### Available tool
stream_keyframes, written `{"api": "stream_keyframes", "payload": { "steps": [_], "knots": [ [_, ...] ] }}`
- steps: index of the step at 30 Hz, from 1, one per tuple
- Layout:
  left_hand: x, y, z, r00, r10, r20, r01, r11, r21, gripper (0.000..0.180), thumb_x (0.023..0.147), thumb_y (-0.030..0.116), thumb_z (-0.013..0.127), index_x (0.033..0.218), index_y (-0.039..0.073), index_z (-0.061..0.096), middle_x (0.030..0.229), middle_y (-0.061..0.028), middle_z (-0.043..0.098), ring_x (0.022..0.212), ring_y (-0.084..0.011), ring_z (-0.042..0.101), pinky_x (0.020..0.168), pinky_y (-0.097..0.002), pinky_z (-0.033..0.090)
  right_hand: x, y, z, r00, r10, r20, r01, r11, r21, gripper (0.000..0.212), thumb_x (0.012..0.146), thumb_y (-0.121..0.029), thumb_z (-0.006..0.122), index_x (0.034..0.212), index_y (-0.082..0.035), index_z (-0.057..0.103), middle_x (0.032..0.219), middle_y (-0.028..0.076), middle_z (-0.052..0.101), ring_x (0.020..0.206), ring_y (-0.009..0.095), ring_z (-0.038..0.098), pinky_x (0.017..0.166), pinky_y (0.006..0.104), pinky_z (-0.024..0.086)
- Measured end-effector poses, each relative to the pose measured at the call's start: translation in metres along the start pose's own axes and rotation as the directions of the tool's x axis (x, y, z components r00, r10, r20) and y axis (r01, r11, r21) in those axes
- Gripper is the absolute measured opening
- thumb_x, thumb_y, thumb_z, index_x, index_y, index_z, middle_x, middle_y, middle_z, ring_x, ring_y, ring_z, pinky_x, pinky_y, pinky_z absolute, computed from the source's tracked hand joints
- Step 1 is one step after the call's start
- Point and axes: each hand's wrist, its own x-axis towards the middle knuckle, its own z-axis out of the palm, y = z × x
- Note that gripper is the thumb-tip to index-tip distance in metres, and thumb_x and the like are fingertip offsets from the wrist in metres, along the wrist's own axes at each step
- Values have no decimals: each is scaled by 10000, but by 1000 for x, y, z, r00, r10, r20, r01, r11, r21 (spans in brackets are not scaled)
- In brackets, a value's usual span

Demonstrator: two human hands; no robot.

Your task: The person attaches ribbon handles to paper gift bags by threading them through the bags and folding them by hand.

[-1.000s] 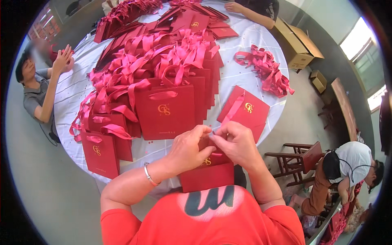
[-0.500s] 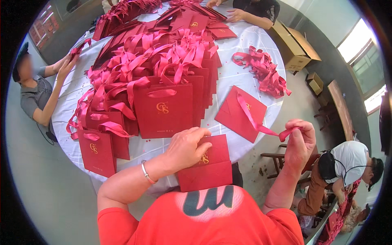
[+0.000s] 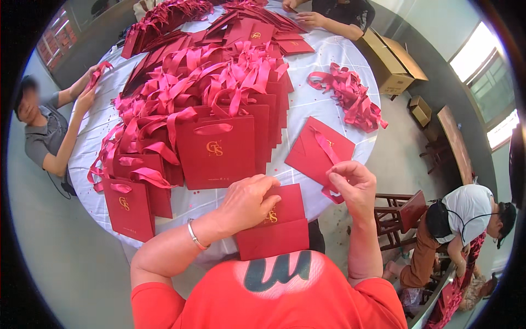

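- White-clothed surface (image 3: 350, 50): red bags (image 3: 216, 156) massed left.
- Near bag (image 3: 274, 239): left hand (image 3: 247, 198) resting on it, grip cannot be told.
- Right hand (image 3: 357, 186): grip pinching pink ribbon (image 3: 325, 145) beside flat bag (image 3: 301, 158), right.

flat red rectangular paper bag (image 3: 276, 229) with a gold emblem, straight edge crossing its middle, second flat red paper bag (image 3: 306, 159) lying angled beyond it to the right, glossy pink fabric ribbon (image 3: 324, 143) slanting across the second
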Motion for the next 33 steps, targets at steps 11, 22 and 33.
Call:
{"api": "stream_keyframes", "payload": {
  "steps": [11, 22, 33],
  "knots": [
    [0, 0, 0, 1000, 23, 14, -23, 1000, 1, 252, 817, 129, 717, 1029, 13, 644, 1022, -170, 674, 950, -354, 661, 809, -409, 535, 101, 35, 13, 900, -432, 53, 317, 566, -761, 309, 803, -233, 758, 1037, -34, 728, 1027, 153, 676, 976, 332, 619, 890, 404, 484],
    [-3, -3, 0, 999, 43, -3, -43, 999, -10, 256, 812, 133, 730, 1015, 11, 632, 987, -177, 676, 904, -364, 662, 770, -423, 536, 105, 24, -4, 978, -179, -103, 122, 904, -410, 126, 877, -121, 699, 885, 4, 686, 863, 92, 708, 751, 164, 672, 707, 288, 526],
    [11, 0, -11, 966, -181, 186, 236, 911, -338, 217, 839, 98, 724, 991, -6, 610, 842, -114, 715, 773, -131, 665, 694, -303, 522, -18, -99, -22, 693, -707, 138, 672, 566, -477, 67, 831, 37, 686, 873, 6, 644, 731, 91, 635, 640, 175, 559, 602, 280, 459]
  ]
}}
